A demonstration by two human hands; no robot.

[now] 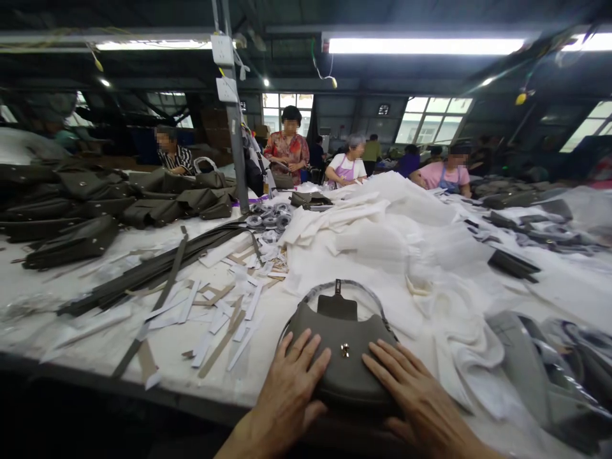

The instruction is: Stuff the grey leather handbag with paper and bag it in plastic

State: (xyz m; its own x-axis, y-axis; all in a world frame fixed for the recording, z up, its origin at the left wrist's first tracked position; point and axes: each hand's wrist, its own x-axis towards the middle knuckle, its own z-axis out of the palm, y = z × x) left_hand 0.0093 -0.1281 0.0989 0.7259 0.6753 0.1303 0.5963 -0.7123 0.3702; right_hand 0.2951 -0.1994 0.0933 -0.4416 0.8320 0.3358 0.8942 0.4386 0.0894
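A dark olive handbag (335, 376) lies at the table's front edge, its curved handle pointing away from me. A small gold clasp (345, 350) sits on its front, and a flap tab (337, 307) shows between the body and the handle. Clear wrapping appears to cover the handle (368, 292). My left hand (292, 382) rests on the bag's left side with fingers stretched out. On the right side lies my right hand (411, 389), also flat with fingers spread. Neither hand grips anything.
White foam sheets (382, 223) are heaped beyond the bag. Paper strips (229, 319) and long dark straps (157, 268) lie to the left, with dark bag pieces (81, 191) behind. More wrapped bags (530, 363) are at right. A metal post (236, 146) rises from the table; several people work beyond.
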